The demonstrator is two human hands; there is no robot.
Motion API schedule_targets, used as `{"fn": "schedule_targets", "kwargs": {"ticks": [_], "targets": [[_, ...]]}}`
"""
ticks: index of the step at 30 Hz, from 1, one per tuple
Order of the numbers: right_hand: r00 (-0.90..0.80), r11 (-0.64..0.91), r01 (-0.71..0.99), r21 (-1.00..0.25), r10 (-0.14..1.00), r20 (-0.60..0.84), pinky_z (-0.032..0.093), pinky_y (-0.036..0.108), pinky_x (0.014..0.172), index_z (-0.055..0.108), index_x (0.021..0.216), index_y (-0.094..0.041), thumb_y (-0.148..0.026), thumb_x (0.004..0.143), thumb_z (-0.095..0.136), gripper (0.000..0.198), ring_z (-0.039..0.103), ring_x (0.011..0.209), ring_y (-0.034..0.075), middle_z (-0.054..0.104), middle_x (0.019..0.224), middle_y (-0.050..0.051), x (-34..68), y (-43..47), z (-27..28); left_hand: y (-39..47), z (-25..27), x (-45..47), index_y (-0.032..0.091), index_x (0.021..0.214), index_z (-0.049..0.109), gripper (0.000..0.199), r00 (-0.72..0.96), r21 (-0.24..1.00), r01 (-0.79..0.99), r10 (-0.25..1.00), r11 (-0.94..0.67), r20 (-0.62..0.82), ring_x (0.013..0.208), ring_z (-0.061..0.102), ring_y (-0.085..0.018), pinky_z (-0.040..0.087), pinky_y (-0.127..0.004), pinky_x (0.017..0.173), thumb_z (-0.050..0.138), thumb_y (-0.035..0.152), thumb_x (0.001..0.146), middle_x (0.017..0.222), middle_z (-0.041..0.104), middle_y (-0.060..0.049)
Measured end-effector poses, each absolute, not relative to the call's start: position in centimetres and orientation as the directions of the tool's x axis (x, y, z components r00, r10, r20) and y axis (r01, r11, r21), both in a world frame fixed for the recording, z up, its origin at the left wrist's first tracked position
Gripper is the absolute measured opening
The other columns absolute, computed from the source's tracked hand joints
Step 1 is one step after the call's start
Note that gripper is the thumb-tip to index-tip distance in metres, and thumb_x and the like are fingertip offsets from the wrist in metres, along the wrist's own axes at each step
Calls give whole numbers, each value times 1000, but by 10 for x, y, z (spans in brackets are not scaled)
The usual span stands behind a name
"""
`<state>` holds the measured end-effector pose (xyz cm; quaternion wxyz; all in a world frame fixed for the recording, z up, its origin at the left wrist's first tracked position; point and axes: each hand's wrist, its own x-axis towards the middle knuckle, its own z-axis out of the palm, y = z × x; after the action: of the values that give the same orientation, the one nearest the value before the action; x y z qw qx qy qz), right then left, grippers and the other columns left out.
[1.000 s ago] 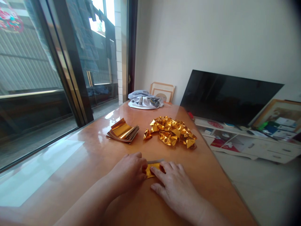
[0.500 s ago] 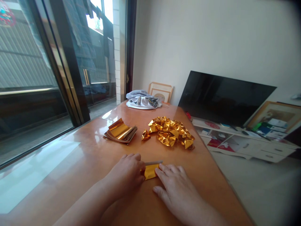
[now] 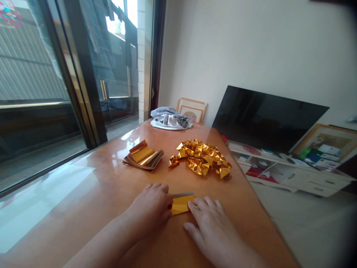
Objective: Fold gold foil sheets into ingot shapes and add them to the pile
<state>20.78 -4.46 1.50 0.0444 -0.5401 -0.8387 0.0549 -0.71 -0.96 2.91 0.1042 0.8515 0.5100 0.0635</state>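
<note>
A small folded sheet of gold foil paper (image 3: 180,204) lies on the table between my hands, a greyish strip along its far edge. My left hand (image 3: 156,204) has its fingers curled closed over the left end of the sheet; the fingertips are partly hidden. Flat on the table, my right hand (image 3: 210,221) spreads its fingers, with the fingertips touching the sheet's right end. Farther off to the left sits a stack of gold foil paper (image 3: 143,156), its top sheet curling up. A pile of folded gold foil pieces (image 3: 205,156) is beyond my right hand.
The wooden table (image 3: 111,208) runs away from me. Bundled grey-white cloth (image 3: 170,119) lies at its far end, before leaning picture frames (image 3: 192,108). A television (image 3: 267,115) stands on a white cabinet (image 3: 295,176) to the right; a glass door (image 3: 36,82) is on the left.
My right hand has shifted slightly to the right along the gold foil paper, showing a little more of it. The left hand keeps its hold in nearly the same place.
</note>
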Motion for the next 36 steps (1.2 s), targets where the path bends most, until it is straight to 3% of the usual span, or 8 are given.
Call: {"fn": "schedule_targets", "kwargs": {"ticks": [5, 14, 23, 36], "targets": [[-417, 412, 899, -146, 909, -2, 36, 53, 108, 61, 139, -23, -43, 94, 60, 49, 51, 123, 35, 59, 142, 9, 209, -43, 14, -11, 31, -7, 24, 81, 74, 15, 475, 244, 852, 880, -463, 8, 84, 60, -22, 45, -36, 79, 58, 25, 82, 93, 65, -7], [-414, 406, 900, -160, 910, -16, 36, 52, 109, 61, 136, -23, -42, 93, 62, 47, 53, 123, 34, 61, 139, 8, 210, -43, 17, -13, 37, -5, 23, 80, 73, 17, 473, 247, 857, 880, -452, -32, 83, 61, -22, 46, -36, 79, 57, 21, 81, 94, 65, -7], [-433, 428, 882, -198, 901, 18, 36, 47, 108, 61, 134, -25, -43, 93, 62, 45, 53, 121, 31, 63, 136, 8, 215, -43, 15, -14, 41, -4, 21, 82, 73, 33, 483, 244, 853, 875, -462, -30, 85, 62, -22, 45, -36, 81, 45, 32, 97, 93, 66, -8], [-419, 423, 879, -219, 905, 69, 39, 43, 99, 67, 118, -27, -45, 94, 62, 30, 56, 112, 28, 68, 119, 7, 211, -39, 19, -1, 15, -5, 24, 80, 69, 18, 337, 279, 897, 939, -342, 68, 88, 62, -22, 38, -34, 77, 53, 27, 87, 88, 71, -3]]}}
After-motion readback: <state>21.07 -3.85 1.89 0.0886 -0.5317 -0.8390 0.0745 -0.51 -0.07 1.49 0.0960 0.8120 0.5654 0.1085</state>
